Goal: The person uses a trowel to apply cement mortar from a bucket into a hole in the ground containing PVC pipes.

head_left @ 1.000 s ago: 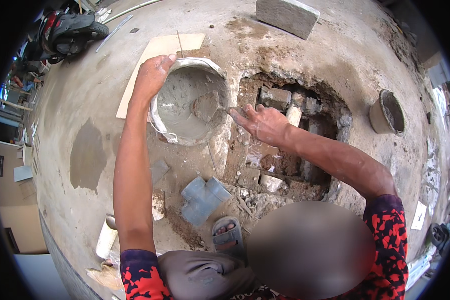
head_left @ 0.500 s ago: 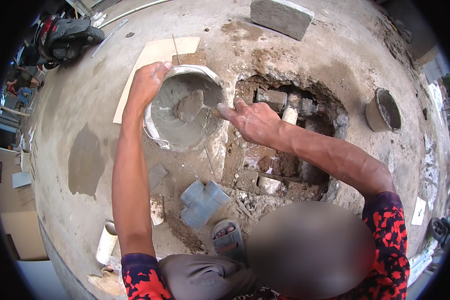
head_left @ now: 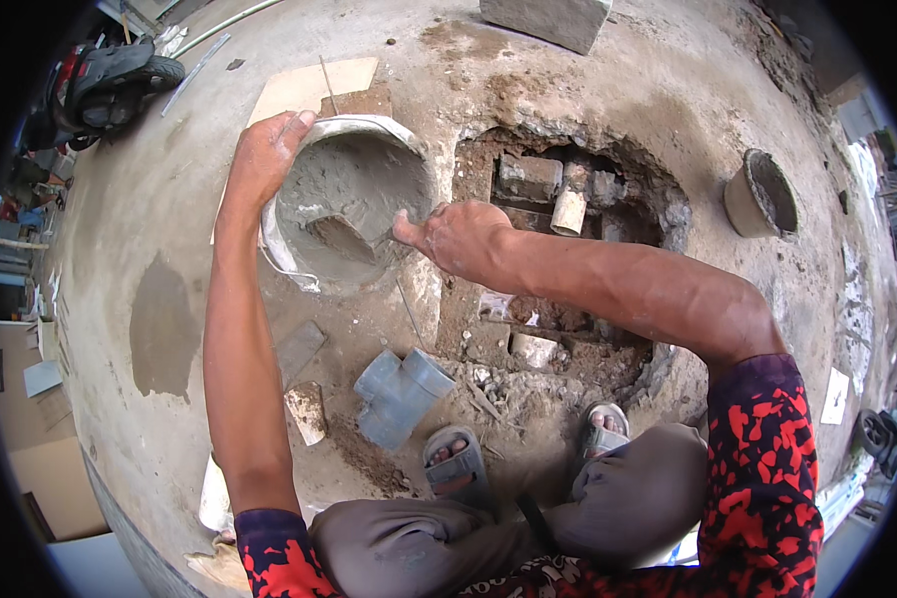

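Observation:
A round bucket with a pale rim stands on the ground, holding wet grey mortar. My left hand is closed over its far-left rim, with the thumb on top. In my right hand is the handle of a trowel, gripped at the bucket's right side. The trowel's blade is tilted on edge and partly sunk in the mortar; the fingers cover most of its handle.
Right of the bucket is a broken-edged hole with a pipe and bricks. A grey pipe tee lies near my foot. A small bucket stands at the right, a concrete block at the back, and a motorcycle far left.
The trowel blade has turned from nearly flat to tilted on edge and moved nearer the bucket's front. My right hand moved with it. My left hand keeps its grip on the rim.

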A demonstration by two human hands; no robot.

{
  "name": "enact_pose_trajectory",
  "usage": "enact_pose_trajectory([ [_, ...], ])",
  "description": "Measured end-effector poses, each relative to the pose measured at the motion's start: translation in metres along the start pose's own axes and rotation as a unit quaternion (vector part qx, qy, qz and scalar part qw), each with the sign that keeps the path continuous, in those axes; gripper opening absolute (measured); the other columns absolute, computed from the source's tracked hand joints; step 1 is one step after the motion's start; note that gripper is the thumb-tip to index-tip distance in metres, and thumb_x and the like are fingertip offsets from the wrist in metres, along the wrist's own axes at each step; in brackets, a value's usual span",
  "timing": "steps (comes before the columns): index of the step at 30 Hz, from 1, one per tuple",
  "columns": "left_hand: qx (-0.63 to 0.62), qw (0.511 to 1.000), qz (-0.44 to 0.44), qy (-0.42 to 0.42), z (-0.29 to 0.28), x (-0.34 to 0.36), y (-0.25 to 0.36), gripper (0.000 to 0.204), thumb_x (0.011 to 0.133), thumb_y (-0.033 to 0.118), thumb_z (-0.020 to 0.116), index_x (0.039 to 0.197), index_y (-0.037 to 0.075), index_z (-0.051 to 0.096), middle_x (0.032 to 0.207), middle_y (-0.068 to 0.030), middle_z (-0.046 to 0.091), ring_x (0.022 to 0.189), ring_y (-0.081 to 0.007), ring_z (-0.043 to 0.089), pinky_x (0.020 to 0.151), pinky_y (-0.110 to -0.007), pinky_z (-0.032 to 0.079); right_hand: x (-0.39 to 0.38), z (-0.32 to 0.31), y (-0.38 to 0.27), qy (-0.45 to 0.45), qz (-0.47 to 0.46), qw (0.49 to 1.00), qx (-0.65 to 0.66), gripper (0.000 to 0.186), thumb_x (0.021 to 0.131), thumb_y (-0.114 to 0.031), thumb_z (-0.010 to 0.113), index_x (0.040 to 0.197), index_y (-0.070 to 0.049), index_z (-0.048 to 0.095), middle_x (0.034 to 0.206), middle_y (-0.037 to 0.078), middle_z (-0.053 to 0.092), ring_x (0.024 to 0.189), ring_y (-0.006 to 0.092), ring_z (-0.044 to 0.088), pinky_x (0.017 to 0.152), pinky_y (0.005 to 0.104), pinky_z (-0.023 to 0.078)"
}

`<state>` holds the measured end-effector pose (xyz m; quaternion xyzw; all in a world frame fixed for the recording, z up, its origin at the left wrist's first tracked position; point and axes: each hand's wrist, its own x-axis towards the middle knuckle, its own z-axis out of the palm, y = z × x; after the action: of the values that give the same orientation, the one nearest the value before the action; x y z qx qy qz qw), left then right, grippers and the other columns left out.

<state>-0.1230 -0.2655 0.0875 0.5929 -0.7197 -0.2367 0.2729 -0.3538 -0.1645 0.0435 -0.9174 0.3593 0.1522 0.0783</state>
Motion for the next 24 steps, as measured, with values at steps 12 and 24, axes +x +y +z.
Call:
enact_pose_trajectory([
  [12,0.009,0.997,0.055,0.057,0.014,-0.001,-0.003,0.043,0.089,0.039,0.054,0.08,-0.003,0.059,0.066,-0.0172,0.054,0.062,-0.0259,0.045,0.065,-0.036,0.042,0.006,0.036,-0.005,0.009,0.035,0.99,0.137,0.047,0.09,-0.008,0.045,0.132,0.004,0.028,0.095,0.022,0.062,0.087,0.0363,0.063,0.076,0.0434,0.051],
  [24,0.049,0.997,0.026,0.045,0.013,0.006,0.01,0.041,0.089,0.039,0.052,0.09,0.001,0.066,0.079,-0.0199,0.064,0.075,-0.0346,0.06,0.073,-0.04,0.045,0.005,0.046,0.014,0.216,0.065,0.955,0.195,0.051,0.088,-0.026,0.053,0.125,0.003,0.035,0.072,0.025,0.06,0.069,0.0428,0.061,0.062,0.0492,0.049],
])
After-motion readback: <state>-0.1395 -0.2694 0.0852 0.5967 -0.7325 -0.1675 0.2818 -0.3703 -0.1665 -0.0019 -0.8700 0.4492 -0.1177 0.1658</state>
